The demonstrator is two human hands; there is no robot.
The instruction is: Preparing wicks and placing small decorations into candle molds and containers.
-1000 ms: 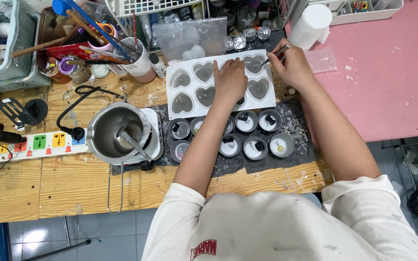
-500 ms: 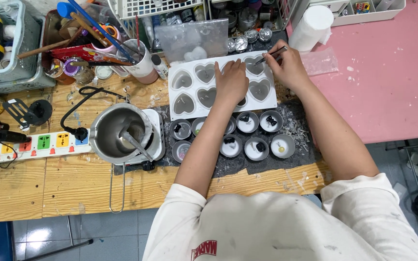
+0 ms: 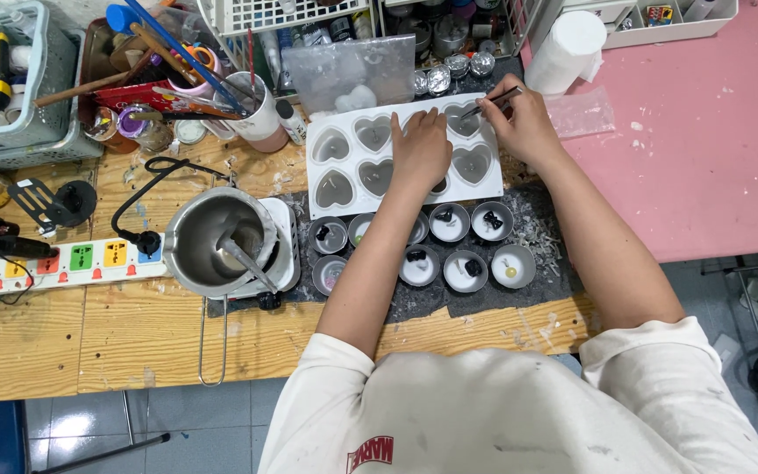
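Heart mould [image 3: 335, 167], white with six grey-filled hollows, lies on the table [image 3: 89, 333] at twelve o'clock from the person. Left hand [image 3: 420, 147] presses flat on its middle, fingers spread, gripping nothing. Right hand [image 3: 522, 121] pinches thin tweezers [image 3: 491, 103] over the one o'clock hollow. Small round cups [image 3: 467, 270] sit just below.

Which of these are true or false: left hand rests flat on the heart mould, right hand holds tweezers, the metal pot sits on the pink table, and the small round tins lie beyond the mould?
1. The left hand lies flat on the white heart mould. True.
2. The right hand holds thin tweezers over a heart cavity. True.
3. The metal pot sits on the pink table. False: it stands on the wooden bench.
4. The round tins lie beyond the mould. False: they are nearer the person.
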